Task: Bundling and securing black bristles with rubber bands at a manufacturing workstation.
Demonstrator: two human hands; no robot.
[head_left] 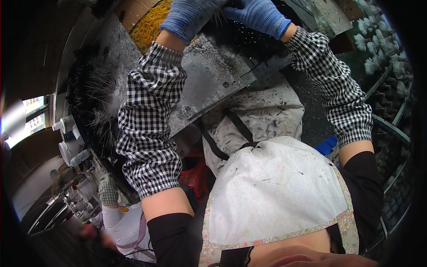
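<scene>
Both my hands wear blue knitted gloves and meet at the top edge, where the picture cuts off most of their fingers. My left hand (189, 18) is bent closed beside a heap of yellow rings like rubber bands (143, 31). Reaching in from the other side, my right hand (262, 18) points its thumb toward the left one. A few thin pale bristles stick out between the gloves; what they belong to is hidden. Below the hands lies a dark surface (242, 42) sprinkled with white specks. The worn grey metal plate (213, 78) sits nearest my left wrist.
Dark bristle bundles with long thin wires (100, 84) stand left of my left forearm. At the right, white feathery tufts (376, 49) hang along a green metal frame (391, 127). A stained pale cloth (271, 109) drapes below the plate. Another person's pale sleeve (122, 227) shows at lower left.
</scene>
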